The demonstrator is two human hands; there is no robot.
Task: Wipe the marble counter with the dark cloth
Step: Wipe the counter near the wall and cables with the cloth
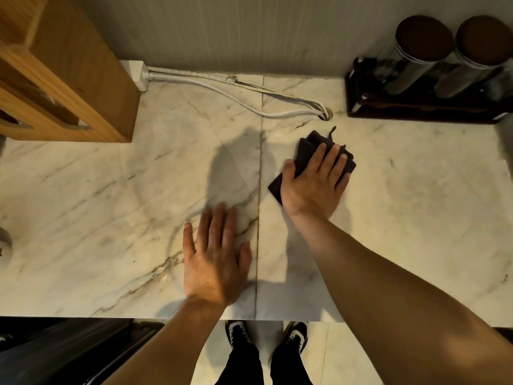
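The marble counter (pixel 111 190) is pale with brown veins and a seam running front to back through its middle. A dark folded cloth (pixel 308 145) lies just right of the seam, toward the back. My right hand (pixel 315 184) lies flat on top of the cloth with fingers spread, pressing it to the marble and covering most of it. My left hand (pixel 215 259) rests palm down on bare marble left of the seam, near the front edge, fingers apart and holding nothing.
A wooden box (pixel 63 79) stands at the back left. White cables (pixel 222 90) run along the wall into a hole (pixel 324 113). A dark rack (pixel 416 107) with two lidded jars (pixel 416 51) fills the back right. A pale round object (pixel 4 245) sits at the left edge.
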